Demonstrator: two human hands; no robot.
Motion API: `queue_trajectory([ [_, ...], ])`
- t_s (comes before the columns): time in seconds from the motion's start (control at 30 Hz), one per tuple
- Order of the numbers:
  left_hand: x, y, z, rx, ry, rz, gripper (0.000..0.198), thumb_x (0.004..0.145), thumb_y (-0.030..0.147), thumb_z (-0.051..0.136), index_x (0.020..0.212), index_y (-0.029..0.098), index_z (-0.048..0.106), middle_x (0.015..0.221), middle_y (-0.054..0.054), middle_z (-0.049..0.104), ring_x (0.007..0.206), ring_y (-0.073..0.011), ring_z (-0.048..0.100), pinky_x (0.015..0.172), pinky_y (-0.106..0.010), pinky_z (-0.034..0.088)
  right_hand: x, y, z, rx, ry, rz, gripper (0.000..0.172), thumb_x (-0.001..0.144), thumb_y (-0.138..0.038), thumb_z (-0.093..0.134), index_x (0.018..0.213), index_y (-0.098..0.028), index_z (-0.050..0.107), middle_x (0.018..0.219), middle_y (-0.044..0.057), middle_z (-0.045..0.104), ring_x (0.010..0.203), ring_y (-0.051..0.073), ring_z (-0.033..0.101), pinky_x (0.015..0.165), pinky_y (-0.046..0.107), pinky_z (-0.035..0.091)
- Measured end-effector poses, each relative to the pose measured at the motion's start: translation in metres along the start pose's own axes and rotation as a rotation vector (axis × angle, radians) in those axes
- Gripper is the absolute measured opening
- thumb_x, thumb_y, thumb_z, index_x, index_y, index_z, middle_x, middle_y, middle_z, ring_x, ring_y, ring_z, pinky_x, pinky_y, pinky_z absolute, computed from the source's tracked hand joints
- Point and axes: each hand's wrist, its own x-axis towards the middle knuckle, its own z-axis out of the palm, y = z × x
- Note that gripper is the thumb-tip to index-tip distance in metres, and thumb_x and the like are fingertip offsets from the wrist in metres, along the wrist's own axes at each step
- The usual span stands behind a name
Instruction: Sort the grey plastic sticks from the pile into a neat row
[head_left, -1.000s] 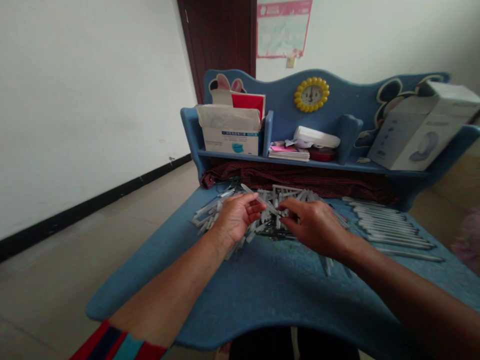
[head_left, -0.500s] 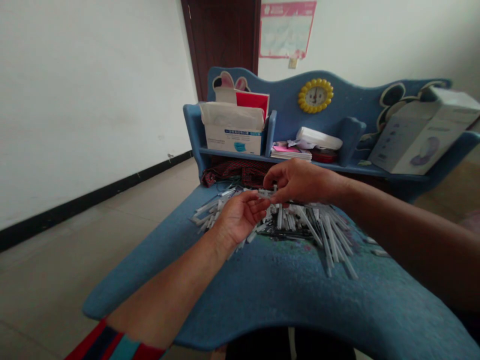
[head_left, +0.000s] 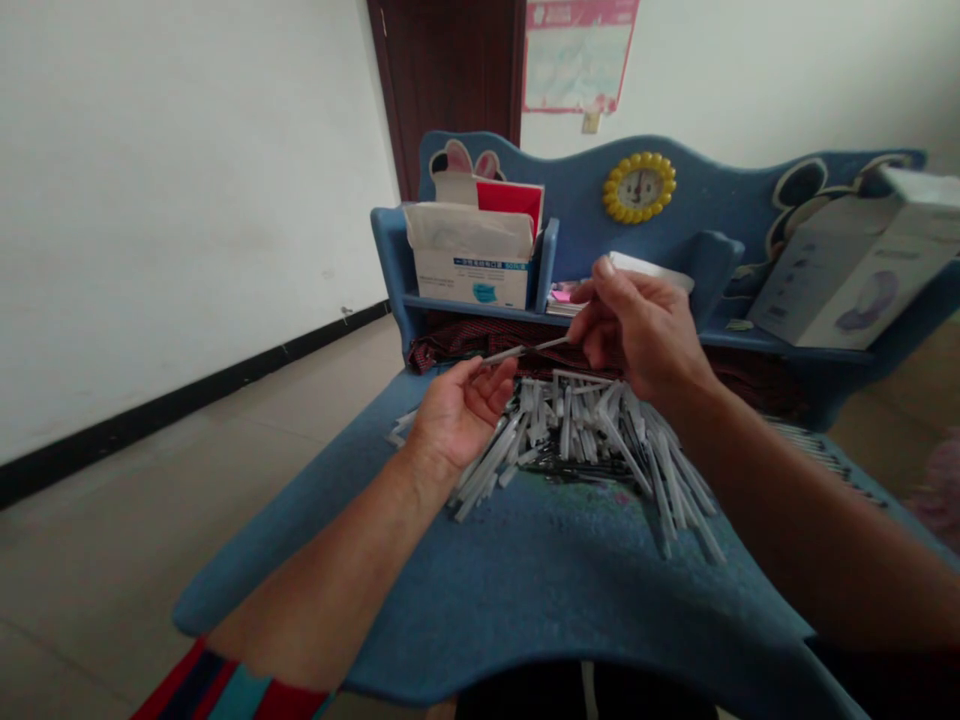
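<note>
My left hand is palm up, thumb and fingers closed on a whitish tube that looks like a pen barrel. Opposite it, my right hand pinches a thin pale stick that looks like a pen refill. The refill's dark end meets the barrel's open end; how far inside it reaches, I cannot tell. Below both hands lies a loose heap of translucent pen barrels, with dark thin refills among them.
The blue desk has a back shelf holding a mask box, papers and a white carton. A yellow-rimmed clock is on the backboard. Dark checked cloth lies under the shelf. Dark-tipped sticks line up beyond my right forearm.
My right hand has risen and moved right, away from my left, and now holds the thin refill. My left hand has shifted slightly left and up, with the barrel now visible.
</note>
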Motion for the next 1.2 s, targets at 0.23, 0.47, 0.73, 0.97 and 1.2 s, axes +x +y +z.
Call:
queue_trajectory([
  [0.23, -0.008, -0.013, 0.004, 0.042, -0.031, -0.088, 0.022, 0.086, 0.007, 0.040, 0.085, 0.005, 0.062, 0.064, -0.009, 0.069, 0.057, -0.0140, 0.067, 0.051, -0.019, 0.056, -0.018, -0.004, 0.016, -0.308, 0.069, -0.242, 0.049, 0.090, -0.054, 0.038, 0.061, -0.017, 0.053, 0.054, -0.001, 0.045, 0.052, 0.008, 0.043, 0.047, 0.021, 0.032],
  [0.47, -0.006, -0.010, 0.006, 0.051, 0.008, -0.028, 0.023, 0.088, 0.009, 0.040, 0.075, 0.007, 0.059, 0.064, -0.009, 0.069, 0.056, -0.0136, 0.067, 0.048, -0.018, 0.054, -0.015, 0.027, 0.000, -0.523, -0.070, -0.143, 0.034, 0.087, -0.038, 0.047, 0.068, -0.015, 0.063, 0.057, -0.001, 0.054, 0.053, 0.009, 0.045, 0.052, 0.022, 0.032],
  [0.73, -0.005, -0.011, 0.003, 0.073, 0.008, -0.028, 0.019, 0.086, 0.007, 0.042, 0.073, 0.009, 0.057, 0.066, -0.010, 0.069, 0.061, -0.0154, 0.068, 0.051, -0.020, 0.055, -0.019, 0.066, -0.008, -0.956, -0.474, 0.116, 0.021, 0.078, -0.028, 0.051, 0.082, -0.022, 0.071, 0.079, 0.004, 0.069, 0.073, 0.015, 0.060, 0.061, 0.024, 0.036],
  [0.97, -0.004, -0.012, 0.004, 0.079, 0.017, -0.026, 0.020, 0.085, 0.005, 0.043, 0.069, 0.010, 0.055, 0.063, -0.009, 0.068, 0.058, -0.0160, 0.068, 0.049, -0.021, 0.054, -0.032, 0.065, -0.029, -1.180, -0.618, 0.193, 0.021, 0.076, -0.029, 0.051, 0.085, -0.026, 0.070, 0.083, 0.003, 0.070, 0.078, 0.019, 0.063, 0.061, 0.026, 0.037],
  [1.2, -0.005, -0.014, 0.005, 0.103, -0.012, -0.065, 0.017, 0.084, 0.004, 0.044, 0.072, 0.009, 0.056, 0.065, -0.010, 0.069, 0.058, -0.0166, 0.068, 0.049, -0.021, 0.054, -0.052, 0.068, -0.035, -1.302, -0.666, 0.206, 0.031, 0.076, -0.030, 0.048, 0.099, -0.025, 0.068, 0.091, 0.008, 0.071, 0.085, 0.024, 0.065, 0.063, 0.028, 0.040],
])
